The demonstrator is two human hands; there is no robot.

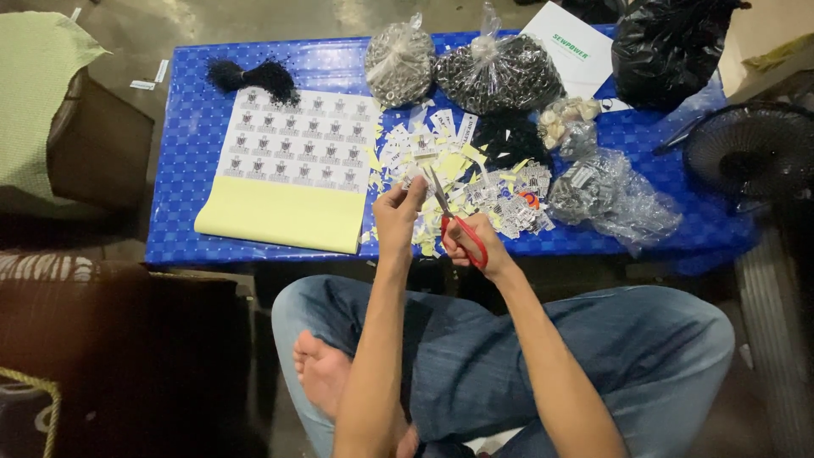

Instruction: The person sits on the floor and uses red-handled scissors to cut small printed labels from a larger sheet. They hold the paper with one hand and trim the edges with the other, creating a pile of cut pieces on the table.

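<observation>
Lap: crossed legs in blue jeans (509,356), one bare foot (322,369) showing, nearest the camera.
Right hand (469,242): fingers closed through the red handles of the scissors (454,222), blades pointing up and away.
Left hand (398,212): fingertips pinched on a small paper label (415,175) just beside the blades.
Desk (186,170): blue, low; a heap of cut labels and yellow scraps (475,191) lies past the hands.
Left of heap: sticker sheet (292,170) on yellow backing.
Far edge: clear bags of metal rings (496,72), a black bag (666,47).
</observation>
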